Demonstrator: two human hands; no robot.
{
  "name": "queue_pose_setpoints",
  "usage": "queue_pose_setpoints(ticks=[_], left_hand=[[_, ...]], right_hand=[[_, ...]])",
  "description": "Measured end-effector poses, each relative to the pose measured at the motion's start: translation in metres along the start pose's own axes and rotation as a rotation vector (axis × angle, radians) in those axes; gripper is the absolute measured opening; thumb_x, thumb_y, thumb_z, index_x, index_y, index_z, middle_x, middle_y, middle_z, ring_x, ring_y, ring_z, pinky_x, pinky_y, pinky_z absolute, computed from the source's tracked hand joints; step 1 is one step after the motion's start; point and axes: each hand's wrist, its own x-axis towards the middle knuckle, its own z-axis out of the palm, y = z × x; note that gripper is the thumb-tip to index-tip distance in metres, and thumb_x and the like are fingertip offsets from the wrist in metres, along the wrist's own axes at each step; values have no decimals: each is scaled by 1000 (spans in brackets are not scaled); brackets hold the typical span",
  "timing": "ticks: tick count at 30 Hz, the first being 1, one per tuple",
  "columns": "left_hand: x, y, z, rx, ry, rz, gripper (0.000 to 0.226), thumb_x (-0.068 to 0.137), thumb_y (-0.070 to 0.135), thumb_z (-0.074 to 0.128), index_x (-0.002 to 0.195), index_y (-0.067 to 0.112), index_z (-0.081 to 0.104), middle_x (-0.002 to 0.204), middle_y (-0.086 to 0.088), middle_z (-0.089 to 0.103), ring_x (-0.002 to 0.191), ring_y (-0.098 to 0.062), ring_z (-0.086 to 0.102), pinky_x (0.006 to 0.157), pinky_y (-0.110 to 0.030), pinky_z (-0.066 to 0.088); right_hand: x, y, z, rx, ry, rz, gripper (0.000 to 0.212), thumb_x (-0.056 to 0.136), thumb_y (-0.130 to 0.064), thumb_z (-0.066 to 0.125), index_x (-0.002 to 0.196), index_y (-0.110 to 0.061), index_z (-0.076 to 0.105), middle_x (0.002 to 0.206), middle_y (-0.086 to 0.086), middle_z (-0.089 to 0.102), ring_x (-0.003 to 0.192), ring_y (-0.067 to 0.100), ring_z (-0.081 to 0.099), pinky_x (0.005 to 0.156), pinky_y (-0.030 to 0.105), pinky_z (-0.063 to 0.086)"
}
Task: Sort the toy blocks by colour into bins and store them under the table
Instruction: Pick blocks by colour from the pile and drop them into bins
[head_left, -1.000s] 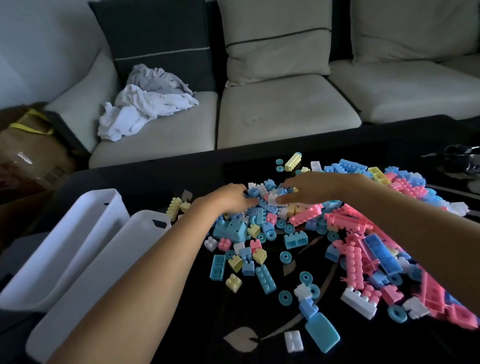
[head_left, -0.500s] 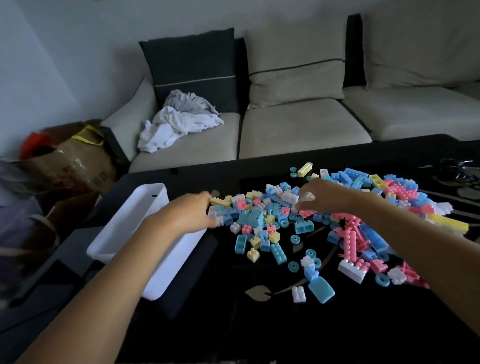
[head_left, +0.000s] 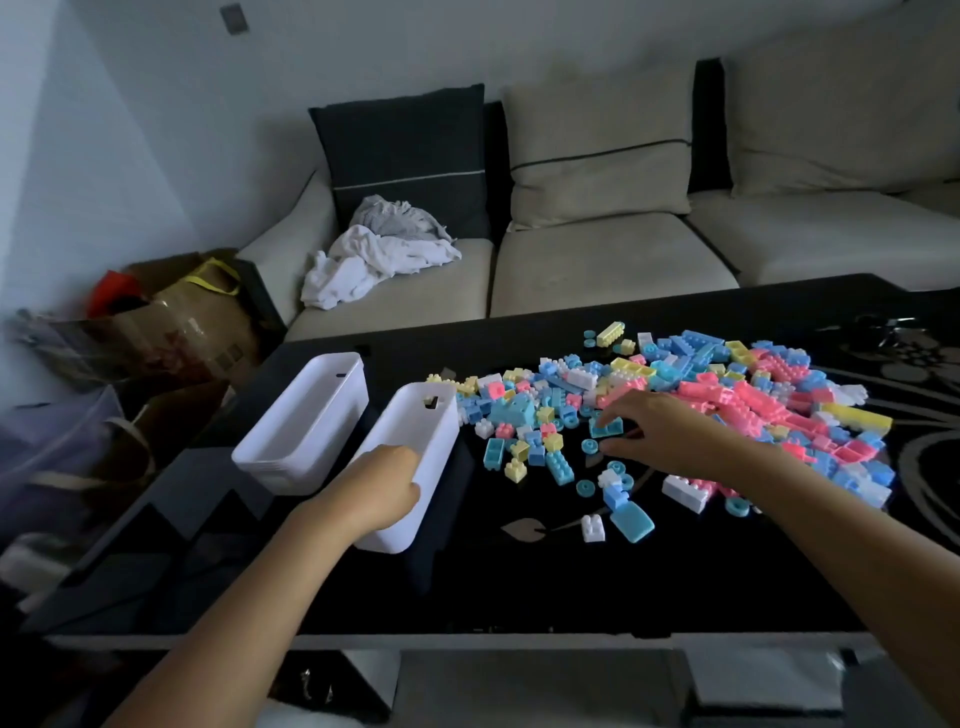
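A heap of pastel toy blocks (head_left: 727, 395) in blue, pink, yellow and white covers the right half of the black table (head_left: 519, 582). Two white bins stand side by side at the table's left end. My left hand (head_left: 384, 483) reaches over the near end of the nearer bin (head_left: 441, 415), its fingers curled down inside, so what they hold is hidden. The farther bin (head_left: 311, 410) looks bare inside. My right hand (head_left: 660, 431) hovers low at the heap's left edge, thumb and fingers pinching a blue block (head_left: 605, 427).
A beige sofa (head_left: 597, 260) with a dark cushion and crumpled clothes (head_left: 374, 260) runs along the table's far side. Cardboard boxes and bags (head_left: 171, 322) crowd the floor to the left. Loose blocks lie scattered in front of the heap, including a white one (head_left: 593, 527).
My left hand has left the heap and swung left into the nearer bin. My right hand has dropped toward the near edge of the heap onto a blue block. The view has pulled back.
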Motion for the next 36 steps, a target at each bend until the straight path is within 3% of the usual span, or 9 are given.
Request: queue_pose_setpoints(ticks=[3,7,10,14,17,21,27,33,36], left_hand=[[0,12,0,-23,19,0,31,93,15,43,66,13,28,66,-1,36,58,-15,32,49,-28,21],[1,22,-2,-17,-2,-60,26,94,15,42,69,12,34,74,-2,42,67,-18,42,51,-27,27],[-6,38,-11,75,88,-83,15,96,20,44,100,7,49,97,-9,57,87,-26,55,60,-28,33],[3,64,-17,-51,331,149,47,94,22,51,139,17,40,133,-4,51,117,-18,52,83,-25,42],[23,90,-9,-175,165,410,49,91,14,56,138,25,45,140,3,45,124,-13,47,98,-24,39],[51,114,12,-91,17,528,51,86,2,58,133,20,52,136,1,49,127,-17,44,104,-32,39],[74,120,21,-71,99,544,28,87,11,62,114,18,63,113,-1,57,106,-19,55,84,-28,44],[60,114,7,-257,216,479,24,90,26,62,113,18,58,111,3,62,98,-11,58,84,-25,48],[46,95,-11,-430,318,353,30,93,30,56,119,15,53,109,3,62,94,-11,60,83,-29,51]], right_hand=[[-13,-1,2,25,-20,-8,31,88,-36,62,114,-19,61,111,-4,63,85,2,56,73,10,44],[-32,-2,11,88,-123,26,34,80,-47,68,106,-27,56,92,-12,58,78,3,55,64,15,42],[-45,-2,21,62,-162,56,45,72,-56,71,98,-31,44,85,-10,53,73,8,52,61,24,41],[-49,-1,32,58,-133,58,54,69,-55,74,102,-27,41,90,-5,58,78,14,56,68,34,48],[-44,5,36,114,-120,83,51,75,-47,73,110,-26,42,86,-5,54,74,12,54,66,32,47],[-37,13,38,122,-100,85,47,80,-41,70,119,-25,49,103,-5,55,86,14,54,71,27,45],[-38,20,36,149,-53,107,39,81,-31,71,115,-21,54,107,-5,50,92,11,49,73,19,38],[-41,18,36,141,59,138,16,86,-19,64,98,-13,57,96,0,59,84,17,55,71,28,44],[-39,19,30,314,84,178,8,91,-23,61,92,-15,59,86,1,65,75,14,64,71,31,51]])
